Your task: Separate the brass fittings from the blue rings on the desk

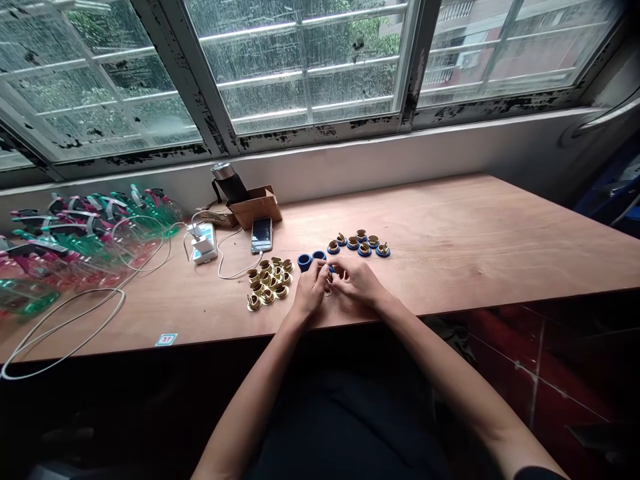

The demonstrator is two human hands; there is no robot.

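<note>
Holding L hand (311, 283) and R hand (357, 280) close tog. at front edge of brown wood-grain tabletop (475, 247), w/ fingers of both curled in, apparently pinching a small blue piece (331, 269) btwn them; mostly hidden, so can't tell exact shape. Visible just past L hand: two deep-blue hollow round rings (304, 269), side by side. Spread to L of hands, in a loose group: shiny round gold-coloured pieces (273, 281). Set out beyond R hand: approx. 7 gold-topped pieces w/ blue round bases (364, 250). Farther back: dark-screened flat phone (261, 235) on thin white cable (235, 276), near brown cardboard box (255, 208). At far L: clear plastic bottles w/ pink and green spray heads (83, 250).
</note>
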